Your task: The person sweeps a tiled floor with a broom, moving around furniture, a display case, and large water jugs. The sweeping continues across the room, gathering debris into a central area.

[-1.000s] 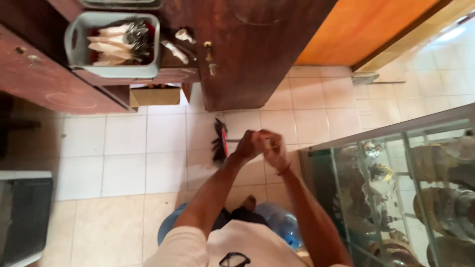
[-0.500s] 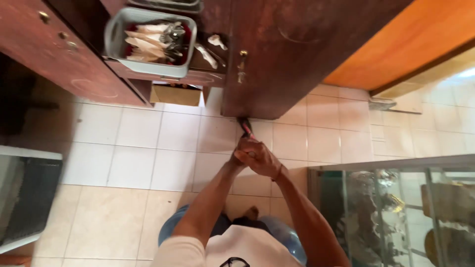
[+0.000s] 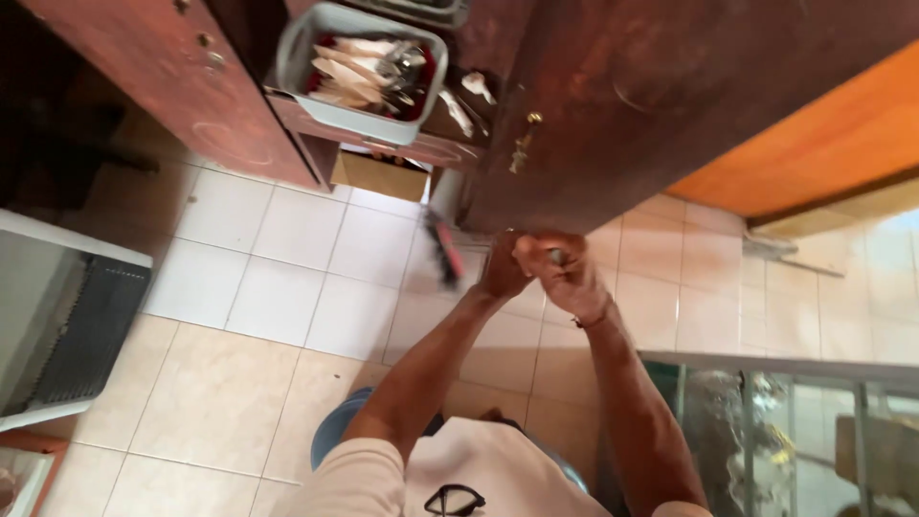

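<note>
My left hand [image 3: 500, 271] and my right hand [image 3: 567, 274] are pressed close together in front of me, just below the lower edge of a dark wooden cabinet door [image 3: 670, 115]. Both are closed around a thin dark handle; a bit of it shows at my right thumb. To the left of my left hand, a brush head [image 3: 443, 247] with red and black bristles hangs blurred above the pale floor tiles [image 3: 287, 287]. The handle's join to the brush head is hidden by my fingers.
A grey plastic tub [image 3: 316, 105] of utensils sits in the open wooden cabinet, with a cardboard box [image 3: 378, 177] below. A grey appliance [image 3: 67, 316] stands at the left, a glass-fronted cabinet [image 3: 785, 431] at the lower right, and an orange wooden panel [image 3: 823, 144] at the right.
My hands have risen from mid-floor to the cabinet door's lower edge. The brush head has swung to their left. The view has closed in on the cabinet.
</note>
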